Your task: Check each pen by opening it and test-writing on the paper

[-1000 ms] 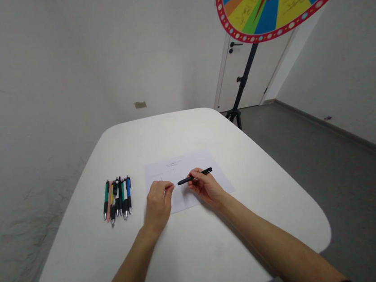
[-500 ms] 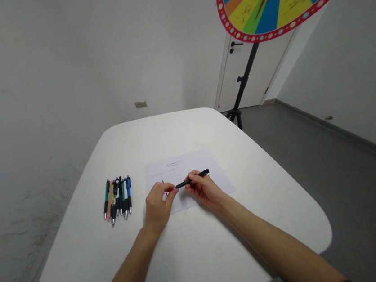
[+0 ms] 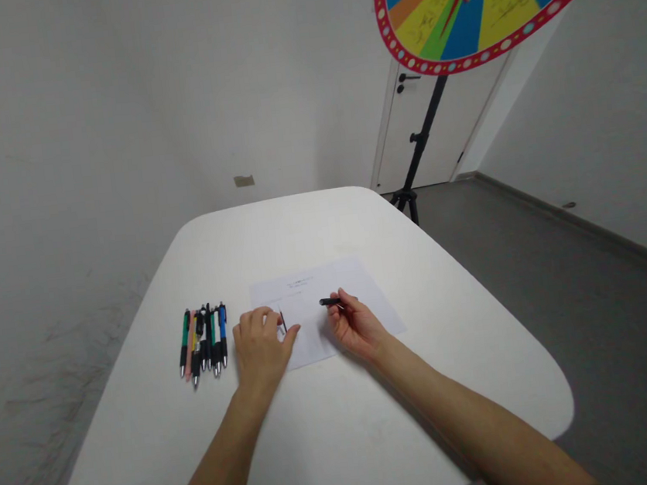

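Black pen [image 3: 327, 301], one, above the middle of the tabletop [image 3: 333, 428], between its left and right edges, pinched between thumb and fingers of the right hand [image 3: 356, 327]; much of its length is hidden by the hand or foreshortened. Beneath both hands, one sheet of paper [image 3: 314, 333]; on its left part, one slim dark rod [image 3: 283, 322]. Toward the left edge of the tabletop, one row of click pens [image 3: 202, 342], at least seven; overlap prevents an exact count.

Right forearm enters from the near right, palm turned inward, fingers curled. Left hand [image 3: 262, 347], back upward, reaches from the near edge; its fingers arch and its thumb stands apart, the rod showing in the gap. Contact with the rod cannot be told.

Tabletop white, smooth, round-cornered; paper thin and flat, with small dark lines near its far edge. Row pens slender, with dark grips and silvery conical tips, their barrels including green, pink and blue. Beyond the far right corner, one multicoloured prize wheel [image 3: 459, 24] on one black tripod stand [image 3: 420, 140].
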Action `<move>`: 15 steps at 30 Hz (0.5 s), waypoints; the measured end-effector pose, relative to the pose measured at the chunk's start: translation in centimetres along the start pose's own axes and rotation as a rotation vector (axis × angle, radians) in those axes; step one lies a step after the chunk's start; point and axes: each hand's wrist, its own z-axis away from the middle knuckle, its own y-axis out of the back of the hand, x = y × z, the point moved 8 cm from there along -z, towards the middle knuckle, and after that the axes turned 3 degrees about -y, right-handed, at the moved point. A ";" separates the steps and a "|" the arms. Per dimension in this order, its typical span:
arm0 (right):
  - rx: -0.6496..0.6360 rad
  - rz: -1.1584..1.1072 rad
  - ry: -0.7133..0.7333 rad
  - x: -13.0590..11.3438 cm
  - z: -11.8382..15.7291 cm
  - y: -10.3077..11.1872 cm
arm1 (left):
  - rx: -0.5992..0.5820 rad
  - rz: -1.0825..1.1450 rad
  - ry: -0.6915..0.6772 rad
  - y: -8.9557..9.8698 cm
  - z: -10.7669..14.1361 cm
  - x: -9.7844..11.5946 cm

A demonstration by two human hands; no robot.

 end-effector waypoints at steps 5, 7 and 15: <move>0.036 0.010 -0.008 0.4 0.2 -0.2 | -0.257 -0.195 0.010 -0.5 -0.1 0.9; 0.046 0.017 -0.001 0.3 0.3 -0.3 | -0.395 -0.221 0.026 -0.9 0.2 1.1; 0.063 0.033 0.033 -0.2 0.5 -0.4 | -0.526 -0.221 0.021 -1.3 1.1 1.6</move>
